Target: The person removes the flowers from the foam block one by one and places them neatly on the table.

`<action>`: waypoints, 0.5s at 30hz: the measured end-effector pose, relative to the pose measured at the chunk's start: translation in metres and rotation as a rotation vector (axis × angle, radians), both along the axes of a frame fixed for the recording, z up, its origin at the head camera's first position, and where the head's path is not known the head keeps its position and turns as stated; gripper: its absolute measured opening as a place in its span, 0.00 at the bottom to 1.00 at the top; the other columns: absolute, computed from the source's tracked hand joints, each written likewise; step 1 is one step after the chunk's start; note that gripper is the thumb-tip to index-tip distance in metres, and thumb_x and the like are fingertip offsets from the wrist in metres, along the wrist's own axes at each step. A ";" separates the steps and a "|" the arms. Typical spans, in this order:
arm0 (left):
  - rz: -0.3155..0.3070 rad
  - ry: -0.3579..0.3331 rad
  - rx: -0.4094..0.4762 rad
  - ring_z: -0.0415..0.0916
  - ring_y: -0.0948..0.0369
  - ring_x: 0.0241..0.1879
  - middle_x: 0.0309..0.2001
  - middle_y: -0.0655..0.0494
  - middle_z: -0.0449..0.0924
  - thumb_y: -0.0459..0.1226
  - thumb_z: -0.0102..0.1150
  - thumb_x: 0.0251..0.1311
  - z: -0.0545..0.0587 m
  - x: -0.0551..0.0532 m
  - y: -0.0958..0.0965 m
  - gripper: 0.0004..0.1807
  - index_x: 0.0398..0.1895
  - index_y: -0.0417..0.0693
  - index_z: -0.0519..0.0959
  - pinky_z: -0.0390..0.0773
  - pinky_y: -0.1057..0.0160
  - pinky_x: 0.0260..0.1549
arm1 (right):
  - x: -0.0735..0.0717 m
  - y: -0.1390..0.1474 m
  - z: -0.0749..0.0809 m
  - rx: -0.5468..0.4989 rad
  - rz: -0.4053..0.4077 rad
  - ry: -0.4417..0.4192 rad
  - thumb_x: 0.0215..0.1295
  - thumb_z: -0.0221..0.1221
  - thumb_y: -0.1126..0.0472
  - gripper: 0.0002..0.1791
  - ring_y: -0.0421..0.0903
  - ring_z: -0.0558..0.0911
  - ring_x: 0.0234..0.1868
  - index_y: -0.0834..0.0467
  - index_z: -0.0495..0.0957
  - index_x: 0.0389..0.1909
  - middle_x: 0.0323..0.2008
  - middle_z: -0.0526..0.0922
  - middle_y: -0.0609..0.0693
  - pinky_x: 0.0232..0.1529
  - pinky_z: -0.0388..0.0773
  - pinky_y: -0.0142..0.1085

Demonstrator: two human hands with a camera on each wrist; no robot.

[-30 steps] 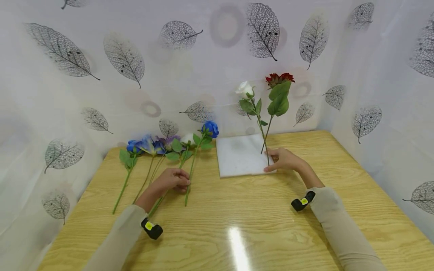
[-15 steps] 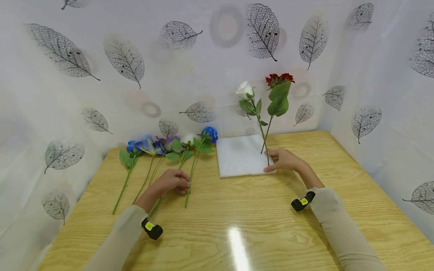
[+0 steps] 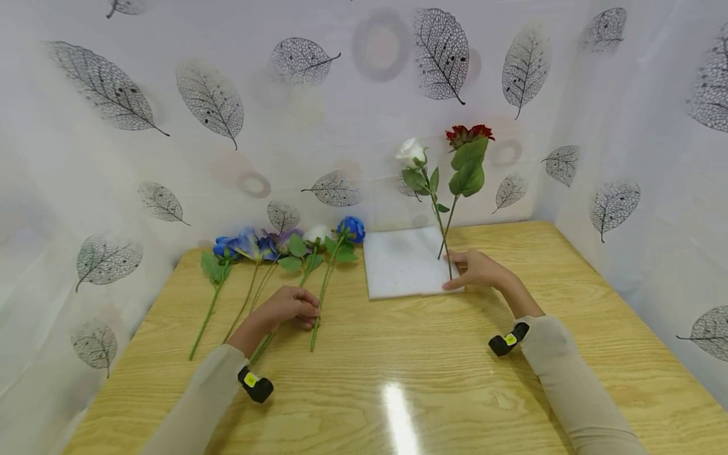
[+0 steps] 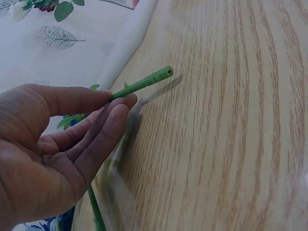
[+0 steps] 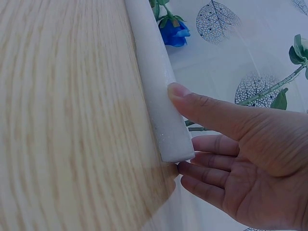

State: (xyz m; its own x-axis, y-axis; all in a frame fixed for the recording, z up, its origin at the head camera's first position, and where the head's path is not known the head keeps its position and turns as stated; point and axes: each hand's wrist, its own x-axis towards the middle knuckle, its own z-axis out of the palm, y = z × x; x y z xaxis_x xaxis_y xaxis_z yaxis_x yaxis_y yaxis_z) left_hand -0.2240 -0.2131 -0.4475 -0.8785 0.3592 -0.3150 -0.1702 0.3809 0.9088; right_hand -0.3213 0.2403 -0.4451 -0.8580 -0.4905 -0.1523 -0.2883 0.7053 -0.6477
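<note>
Over table (image 3: 335, 398), blue rose (image 3: 351, 229) lowered, left grip (image 3: 291, 306) pinching it; right grip (image 3: 478, 268) holding slab (image 3: 400, 262)

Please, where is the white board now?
In the head view, the white board lies on the table, right of centre, with the right hand touching its right end.

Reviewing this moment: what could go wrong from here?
1. The left hand pinches the blue rose low on its stem, so it could swing or twist if lifted.
2. That hand is over the stem of the lying white flower, which might get dragged along.
3. The standing white rose and red flower rise from the right part of the white foam board; if the right hand slackens at that corner, the board could shift or tip.
</note>
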 end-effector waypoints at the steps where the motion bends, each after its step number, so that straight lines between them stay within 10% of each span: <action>1: -0.003 -0.002 -0.001 0.85 0.60 0.36 0.42 0.43 0.84 0.31 0.60 0.68 0.000 0.000 0.000 0.19 0.56 0.24 0.74 0.89 0.57 0.40 | 0.000 0.000 0.000 0.000 0.001 0.000 0.58 0.75 0.50 0.50 0.68 0.63 0.73 0.69 0.60 0.73 0.75 0.55 0.68 0.71 0.67 0.58; 15: -0.043 -0.004 -0.072 0.85 0.62 0.35 0.39 0.46 0.86 0.34 0.61 0.68 0.001 0.000 -0.002 0.17 0.52 0.27 0.79 0.88 0.59 0.40 | 0.001 -0.002 0.001 -0.003 -0.005 -0.005 0.59 0.74 0.52 0.49 0.68 0.62 0.74 0.69 0.61 0.73 0.75 0.56 0.68 0.72 0.66 0.58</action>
